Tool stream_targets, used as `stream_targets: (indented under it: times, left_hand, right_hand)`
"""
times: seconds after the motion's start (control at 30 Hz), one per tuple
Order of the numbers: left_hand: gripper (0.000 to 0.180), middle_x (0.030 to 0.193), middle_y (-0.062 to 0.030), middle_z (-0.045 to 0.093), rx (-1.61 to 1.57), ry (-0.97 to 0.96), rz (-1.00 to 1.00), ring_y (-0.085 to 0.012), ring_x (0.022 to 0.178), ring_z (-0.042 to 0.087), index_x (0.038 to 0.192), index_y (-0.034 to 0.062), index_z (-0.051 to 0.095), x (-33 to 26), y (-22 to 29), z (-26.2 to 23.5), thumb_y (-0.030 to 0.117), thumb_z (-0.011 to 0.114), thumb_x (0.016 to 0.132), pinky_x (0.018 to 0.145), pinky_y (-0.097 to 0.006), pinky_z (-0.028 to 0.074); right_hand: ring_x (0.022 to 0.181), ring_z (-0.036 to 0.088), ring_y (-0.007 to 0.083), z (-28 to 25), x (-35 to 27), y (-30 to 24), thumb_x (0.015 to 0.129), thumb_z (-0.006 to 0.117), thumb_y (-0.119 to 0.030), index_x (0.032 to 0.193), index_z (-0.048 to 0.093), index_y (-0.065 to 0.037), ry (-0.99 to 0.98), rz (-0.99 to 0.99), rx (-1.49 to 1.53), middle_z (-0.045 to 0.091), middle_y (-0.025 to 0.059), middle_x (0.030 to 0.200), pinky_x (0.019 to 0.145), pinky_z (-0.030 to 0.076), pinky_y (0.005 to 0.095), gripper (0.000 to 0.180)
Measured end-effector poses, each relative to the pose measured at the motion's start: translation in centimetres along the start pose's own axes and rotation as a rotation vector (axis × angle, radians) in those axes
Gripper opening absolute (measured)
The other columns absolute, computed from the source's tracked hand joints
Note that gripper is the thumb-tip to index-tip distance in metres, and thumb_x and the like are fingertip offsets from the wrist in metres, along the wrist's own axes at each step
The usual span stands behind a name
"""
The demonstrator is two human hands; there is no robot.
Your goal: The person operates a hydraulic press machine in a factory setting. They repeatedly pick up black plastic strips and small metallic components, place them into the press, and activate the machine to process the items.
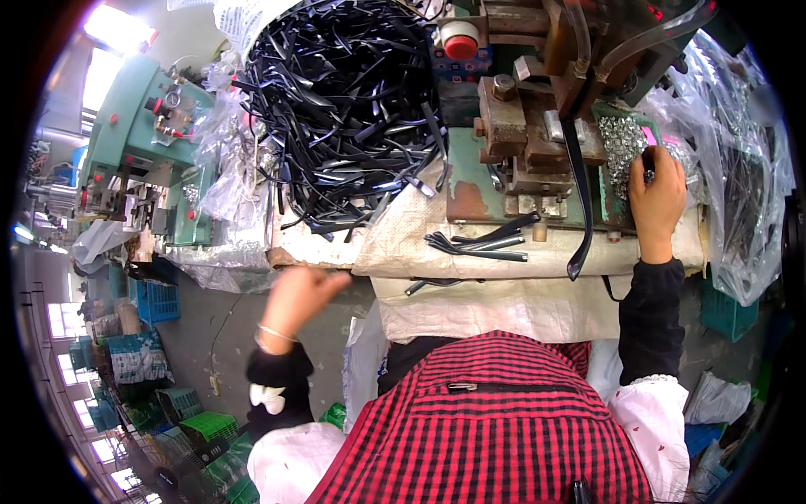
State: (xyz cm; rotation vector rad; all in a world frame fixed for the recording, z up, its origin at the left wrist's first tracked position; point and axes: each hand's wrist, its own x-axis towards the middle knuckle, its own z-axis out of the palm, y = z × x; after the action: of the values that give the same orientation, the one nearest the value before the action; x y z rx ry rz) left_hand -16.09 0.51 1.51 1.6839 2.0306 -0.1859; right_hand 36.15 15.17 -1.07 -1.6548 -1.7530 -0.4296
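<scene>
My right hand (659, 202) is at the edge of a heap of small silvery metal parts (620, 143) on the right of the press. Its fingers are bent together at the heap, and what is between them is hidden. My left hand (300, 301) hangs in front of the bench edge, its thumb stretched away from the curled fingers, with nothing visible in it. One black eyeglass temple (578, 202) reaches down from the press (537, 126) towards me. Several more loose temples (487, 242) lie on the sacking below the press.
A large pile of dark eyeglass temples (344, 118) fills the back left of the bench. A red push button (460, 46) sits beside the press. Clear plastic bags (739, 151) hang at the right. Another green machine (143, 126) stands at the left, with a blue crate (157, 301) below.
</scene>
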Motion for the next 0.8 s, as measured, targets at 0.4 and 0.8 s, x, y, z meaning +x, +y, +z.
stream_targets:
  times: [0.4, 0.8]
  left_hand:
    - [0.018, 0.081, -0.0116, 0.075, -0.258, -0.256, 0.166, -0.0215, 0.069, 0.071, 0.095, 0.0032, 0.075, -0.9, 3.2, 0.1, 0.019, 0.078, 0.087, 0.066, -0.032, 0.055]
    - [0.03, 0.105, -0.01, 0.058, 0.081, 0.723, 0.949, -0.0314, 0.096, 0.059, 0.1, 0.0126, 0.075, 16.5, 15.9, -2.5, 0.002, 0.069, 0.073, 0.08, -0.041, 0.05]
  right_hand:
    - [0.09, 0.066, 0.0339, 0.0, 0.9, -0.3, 0.091, 0.069, -0.007, 0.099, 0.071, -0.006, 0.095, -0.036, 0.092, 0.072, 0.0112, 0.093, 0.079, 0.052, 0.0433, 0.009]
    - [0.087, 0.071, 0.022, -4.4, 0.0, -5.0, 0.086, 0.075, -0.002, 0.101, 0.078, -0.002, -0.017, 0.461, 0.776, 0.076, 0.0112, 0.095, 0.081, 0.054, 0.0313, 0.016]
